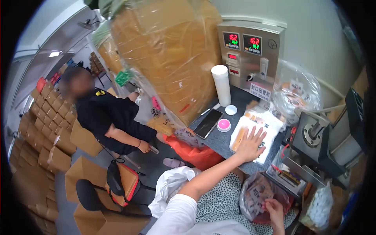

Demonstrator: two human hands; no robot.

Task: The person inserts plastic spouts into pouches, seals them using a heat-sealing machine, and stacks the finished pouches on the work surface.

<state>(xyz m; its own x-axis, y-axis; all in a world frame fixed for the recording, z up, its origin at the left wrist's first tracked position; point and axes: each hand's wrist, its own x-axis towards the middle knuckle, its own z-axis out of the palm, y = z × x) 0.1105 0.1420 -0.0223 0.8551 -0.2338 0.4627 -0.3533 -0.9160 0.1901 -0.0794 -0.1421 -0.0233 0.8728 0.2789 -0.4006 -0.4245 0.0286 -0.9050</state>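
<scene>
My left hand (250,145) lies flat with fingers spread on a stack of printed white and orange packets (238,138) on the dark tabletop (244,100). Lower down, my right hand (275,211) is at a clear plastic bag (246,203) in front of my lap, with its fingers pinched together. Similar printed packets (261,192) fill that bag. Whatever sits between the right fingertips is too small to make out.
A phone (208,123), an open pink tin (223,125), a white lid (231,110) and a white bottle (221,86) stand left of the packets. Behind is a control box (250,55); at right, a metal machine (313,135). Another person (109,113) holds a phone.
</scene>
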